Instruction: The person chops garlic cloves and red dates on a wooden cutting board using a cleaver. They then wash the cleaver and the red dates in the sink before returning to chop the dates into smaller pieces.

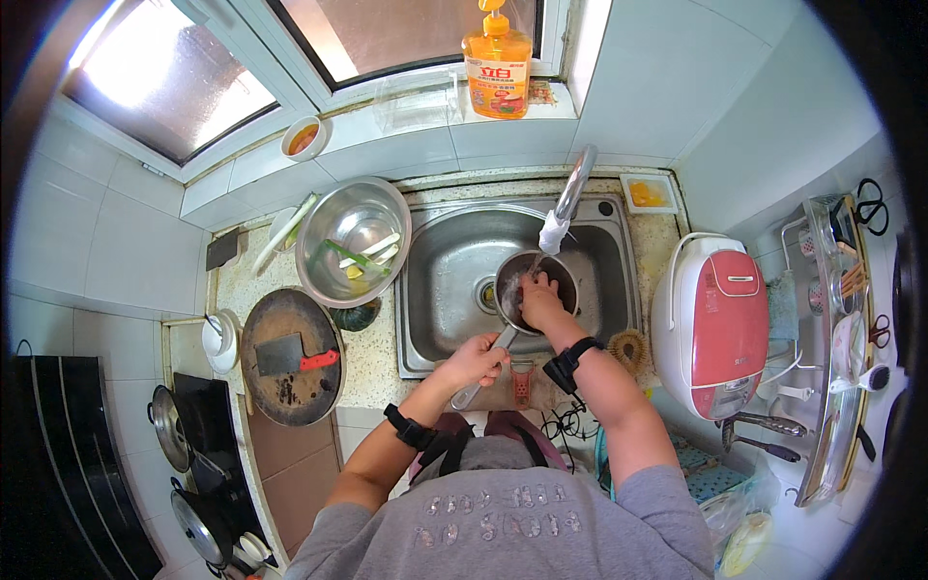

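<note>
My left hand (475, 360) grips the grey handle (506, 336) of a small saucepan (573, 275). The pan sits over the right side of a stainless steel sink (444, 261). Inside it, my right hand (540, 297) reaches down with its fingers at the inner wall; whether they hold anything is hidden. Water runs into the pan from a faucet (576, 181) whose spout has a white covering (554, 232). Left of my hands, the sink's drain (487, 296) shows some scraps.
Left of the sink stand a steel basin (355, 210) with scallion pieces and a round chopping board (290, 399) bearing a cleaver (279, 355). At right are a round brush (628, 349) and a pink-and-white rice cooker (728, 319). A red-handled peeler (522, 384) lies at the front edge.
</note>
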### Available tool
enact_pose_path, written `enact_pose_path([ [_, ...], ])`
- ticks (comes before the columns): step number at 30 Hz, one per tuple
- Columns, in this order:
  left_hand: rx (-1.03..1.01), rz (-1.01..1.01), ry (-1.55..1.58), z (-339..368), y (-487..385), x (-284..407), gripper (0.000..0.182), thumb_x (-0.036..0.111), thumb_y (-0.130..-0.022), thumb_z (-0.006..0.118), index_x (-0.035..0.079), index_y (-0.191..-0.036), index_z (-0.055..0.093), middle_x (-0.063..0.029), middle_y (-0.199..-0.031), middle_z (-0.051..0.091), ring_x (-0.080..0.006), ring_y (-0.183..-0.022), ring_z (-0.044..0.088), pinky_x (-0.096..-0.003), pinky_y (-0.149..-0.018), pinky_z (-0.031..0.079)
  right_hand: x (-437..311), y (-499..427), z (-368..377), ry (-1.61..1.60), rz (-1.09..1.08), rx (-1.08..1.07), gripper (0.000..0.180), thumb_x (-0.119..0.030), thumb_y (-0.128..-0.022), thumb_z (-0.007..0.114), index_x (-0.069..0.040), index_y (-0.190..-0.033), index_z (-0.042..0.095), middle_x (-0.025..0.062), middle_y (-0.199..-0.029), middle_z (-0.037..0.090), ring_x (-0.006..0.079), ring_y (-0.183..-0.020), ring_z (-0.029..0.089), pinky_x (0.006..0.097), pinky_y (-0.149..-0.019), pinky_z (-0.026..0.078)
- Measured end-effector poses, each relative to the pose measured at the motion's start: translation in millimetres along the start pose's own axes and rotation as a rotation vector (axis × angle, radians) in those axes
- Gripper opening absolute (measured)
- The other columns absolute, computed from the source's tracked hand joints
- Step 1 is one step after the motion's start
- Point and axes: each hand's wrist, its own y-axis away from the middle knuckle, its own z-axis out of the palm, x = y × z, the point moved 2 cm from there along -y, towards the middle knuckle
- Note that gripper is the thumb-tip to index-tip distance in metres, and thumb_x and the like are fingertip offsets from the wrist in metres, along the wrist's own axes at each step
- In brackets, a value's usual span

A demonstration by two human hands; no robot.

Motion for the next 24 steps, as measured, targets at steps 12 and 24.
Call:
enact_pose_path([
  [12, 0.008, 0.049, -0.035, 0.5, -5.5, 1.6, 0.009, 0.007, -0.098, 0.051, 0.002, -0.105, 0.050, -0.0006, -0.082, 0.050, -0.0068, -0.053, 0.039, -0.0250, -0.043, 0.032, 28.6, -39.0, 2.7, -0.315, 0.082, 0.031, 0.045, -0.036, -0.099, 0.057, 0.000, -0.127, 0.060, 0.0306, -0.117, 0.065, 0.0450, -0.115, 0.061, 0.0496, -0.097, 0.049],
  [24, 0.040, 0.058, 0.026, -1.9, 1.4, -2.8, 0.008, 0.009, -0.099, 0.051, 0.004, -0.104, 0.049, 0.0004, -0.076, 0.047, -0.0070, -0.051, 0.037, -0.0252, -0.044, 0.031, 27.7, -42.4, 6.9, -0.294, -0.208, 0.317, 0.029, -0.027, -0.095, 0.061, 0.001, -0.100, 0.070, 0.0235, -0.099, 0.071, 0.0440, -0.097, 0.067, 0.0473, -0.086, 0.053],
])
